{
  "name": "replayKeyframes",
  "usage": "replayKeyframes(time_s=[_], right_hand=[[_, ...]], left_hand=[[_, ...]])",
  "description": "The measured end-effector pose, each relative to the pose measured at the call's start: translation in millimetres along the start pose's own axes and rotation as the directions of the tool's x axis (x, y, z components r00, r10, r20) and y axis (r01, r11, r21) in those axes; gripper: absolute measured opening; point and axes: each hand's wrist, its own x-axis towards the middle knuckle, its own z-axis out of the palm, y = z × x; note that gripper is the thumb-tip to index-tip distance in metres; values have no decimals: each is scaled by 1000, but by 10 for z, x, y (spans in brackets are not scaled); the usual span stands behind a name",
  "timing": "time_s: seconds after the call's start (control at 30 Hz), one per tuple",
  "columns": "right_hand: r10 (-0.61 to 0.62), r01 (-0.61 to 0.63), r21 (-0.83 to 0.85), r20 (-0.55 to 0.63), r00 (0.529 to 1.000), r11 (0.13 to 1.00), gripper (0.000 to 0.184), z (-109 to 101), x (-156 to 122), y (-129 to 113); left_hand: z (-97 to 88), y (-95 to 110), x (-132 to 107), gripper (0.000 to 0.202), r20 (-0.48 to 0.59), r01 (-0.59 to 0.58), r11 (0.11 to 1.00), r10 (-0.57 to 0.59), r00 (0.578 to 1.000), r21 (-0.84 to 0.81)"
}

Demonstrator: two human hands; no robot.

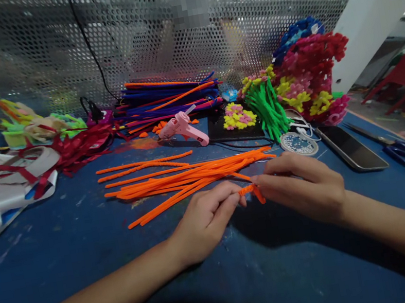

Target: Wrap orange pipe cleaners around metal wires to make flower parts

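Nearest the camera, our forearms (125, 289) reach across the blue table (308, 284). Our left hand (210, 218) pinches one end of the twisted orange stem (247, 190), thumb and forefinger pressed together. Our right hand (306, 185) pinches the opposite end, fingers drawn together; we cannot tell the thumb's exact contact. The stem sits between both hands, just in front of the loose orange stems (164, 181). Beyond the right hand, one round dish (284, 147) holds small white beads (299, 146).

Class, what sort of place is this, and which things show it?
Probably a craft workspace: a pink glue gun, orange pipe cleaners and large scissors lie on a blue table.
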Motion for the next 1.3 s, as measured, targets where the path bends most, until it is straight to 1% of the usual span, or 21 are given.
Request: replayKeyframes(time_s=[0.13, 0.17, 0.2, 0.27, 0.33, 0.43, 0.47, 0.5, 0.53, 0.57, 0.6, 0.67, 0.73, 0.77, 0.8, 0.83, 0.9, 0.97, 1.07, 1.13, 1.3], right_hand=[[-6, 10, 75, -51, 999, 997, 12, -31, 66, -14], [17, -11, 113, -51, 999, 994, 11, -39, 83, -12], [64, -57, 163, -34, 997, 985, 10, -45, 99, -10], [205, -212, 290, 55, 977, 933, 9, -49, 122, -4], [355, -401, 403, 187, 916, 823, 12, -34, 133, 0], [512, -618, 507, 350, 784, 601, 18, 17, 132, -7], [546, -648, 541, 362, 755, 537, 17, 33, 130, -15], [573, -654, 575, 351, 740, 492, 19, 46, 128, -26], [594, -646, 599, 325, 736, 473, 24, 52, 126, -39], [605, -628, 609, 286, 743, 484, 26, 52, 124, -53], [600, -601, 601, 239, 764, 526, 25, 47, 122, -66], [527, -518, 511, 142, 838, 686, 14, 24, 116, -84], [364, -355, 350, 44, 931, 867, 4, -1, 102, -82], [255, -247, 251, 3, 967, 936, 5, -11, 92, -73], [138, -132, 146, -28, 990, 980, 7, -18, 80, -61], [24, -22, 41, -45, 999, 999, 9, -24, 67, -47], [-158, 152, -149, -29, 987, 977, 10, -35, 44, -23], [-255, 250, -273, 17, 967, 929, 9, -51, 34, -9], [-289, 293, -332, 62, 955, 896, 9, -85, 52, -9], [-273, 282, -297, 72, 959, 912, 12, -108, 76, -16], [-92, 97, -71, 77, 993, 993, 10, -118, 92, -12]], left_hand=[[-16, -6, 12, 25, 7, 7, 1000, -8, 1000, 23], [-17, -7, 13, 25, 8, 1, 1000, -1, 1000, 29], [-17, -9, 12, 25, 10, -7, 999, 7, 1000, 35], [-12, -11, 7, 24, 14, -29, 998, 29, 999, 54], [-4, -14, -3, 22, 20, -64, 995, 63, 998, 82], [6, -25, -15, 19, 38, -123, 984, 119, 992, 131], [7, -30, -17, 19, 52, -139, 980, 133, 990, 144], [6, -33, -18, 19, 67, -152, 976, 143, 987, 153], [5, -36, -18, 19, 82, -160, 974, 148, 986, 159], [2, -37, -18, 19, 94, -165, 973, 151, 984, 163], [0, -37, -18, 19, 98, -165, 972, 150, 984, 166], [-4, -32, -18, 19, 85, -152, 973, 139, 987, 173], [-5, -24, -17, 18, 60, -127, 978, 119, 991, 167], [-5, -20, -16, 19, 47, -117, 980, 111, 993, 158], [-4, -16, -14, 19, 36, -109, 983, 105, 994, 146], [-3, -13, -13, 19, 29, -106, 986, 103, 994, 132], [-1, -8, -10, 19, 22, -110, 988, 108, 994, 107], [2, -8, -10, 19, 26, -119, 989, 117, 993, 93], [6, -15, -11, 20, 35, -121, 988, 118, 992, 92], [6, -23, -8, 20, 26, -111, 990, 109, 994, 90], [-3, -36, 9, 20, -22, -94, 992, 96, 995, 82]])
